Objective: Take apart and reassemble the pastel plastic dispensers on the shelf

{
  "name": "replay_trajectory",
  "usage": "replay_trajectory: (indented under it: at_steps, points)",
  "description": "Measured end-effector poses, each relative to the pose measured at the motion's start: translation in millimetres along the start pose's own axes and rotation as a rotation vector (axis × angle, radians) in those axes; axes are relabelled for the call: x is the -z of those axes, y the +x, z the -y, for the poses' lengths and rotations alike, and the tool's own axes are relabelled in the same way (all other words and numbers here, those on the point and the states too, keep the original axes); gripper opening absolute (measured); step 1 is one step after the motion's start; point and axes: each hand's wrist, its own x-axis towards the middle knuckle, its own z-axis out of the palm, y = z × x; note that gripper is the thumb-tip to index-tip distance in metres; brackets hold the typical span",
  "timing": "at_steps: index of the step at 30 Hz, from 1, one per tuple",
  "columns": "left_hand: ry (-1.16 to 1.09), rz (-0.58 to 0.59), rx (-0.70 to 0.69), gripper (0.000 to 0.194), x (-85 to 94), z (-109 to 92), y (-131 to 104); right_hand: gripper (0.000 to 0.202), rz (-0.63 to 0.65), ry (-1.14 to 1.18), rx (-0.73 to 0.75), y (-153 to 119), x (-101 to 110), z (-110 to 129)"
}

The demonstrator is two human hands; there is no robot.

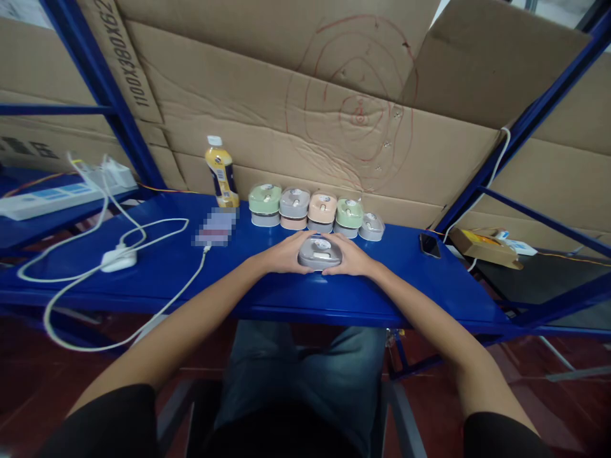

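Note:
A grey lidded container (319,252) with a round sticker on top is at the front middle of the blue table (277,296). My left hand (287,254) wraps its left side and my right hand (351,256) its right side, so it is gripped between both. Just behind it runs a row of similar containers, stacked in twos: a green one (265,198) at the left, then a grey one (294,202), a peach one (323,208) and another green one (350,214). A single grey container (371,227) ends the row on the right.
Left of the row stands a yellow drink bottle (222,175). A blurred-out flat object (216,228) with a cable lies before it, near a white adapter (119,258). A dark phone (429,245) rests at the right. Cardboard (238,108) walls the back.

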Motion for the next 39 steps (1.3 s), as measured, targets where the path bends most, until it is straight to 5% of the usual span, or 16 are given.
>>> replay_trajectory:
  at_steps: [8, 12, 15, 18, 21, 24, 27, 34, 39]
  points:
    - [-0.037, -0.025, 0.0, 0.111, -1.2, -6.1, 4.1, 0.106, -0.074, 0.018, -0.039, -17.3, 2.2, -0.8]
    - [-0.136, -0.117, -0.033, 0.103, 0.0, -4.2, 1.9, 0.094, -0.132, 0.034, -0.046, -20.1, 33.3, 2.2]
    - [-0.124, -0.182, -0.016, 0.089, 5.1, -1.1, 1.1, 0.094, -0.343, 0.049, -0.096, -24.0, 64.9, -4.2]
    - [-0.066, -0.204, -0.006, 0.079, 7.6, 1.2, 1.8, 0.098, -0.701, -0.186, -0.356, -31.4, 91.9, -21.3]
    - [-0.018, -0.207, 0.0, 0.07, 5.9, 2.4, 4.6, 0.093, -0.857, -0.398, -0.805, -42.2, 105.4, -45.3]
    - [-0.003, -0.203, 0.014, 0.067, 4.0, 3.8, 7.4, 0.089, -0.851, -0.399, -1.103, -52.5, 105.3, -67.5]
    - [0.008, -0.208, 0.038, 0.062, 4.9, 6.0, 7.9, 0.088, -0.786, -0.423, -1.229, -57.3, 98.0, -82.0]
    - [0.05, -0.219, 0.057, 0.056, 7.1, 4.4, 4.8, 0.085, -0.682, -0.548, -1.26, -47.5, 83.5, -91.4]
    - [0.125, -0.208, 0.035, 0.054, 5.9, -1.5, 3.6, 0.093, -0.675, -0.535, -1.266, -40.9, 92.8, -85.3]
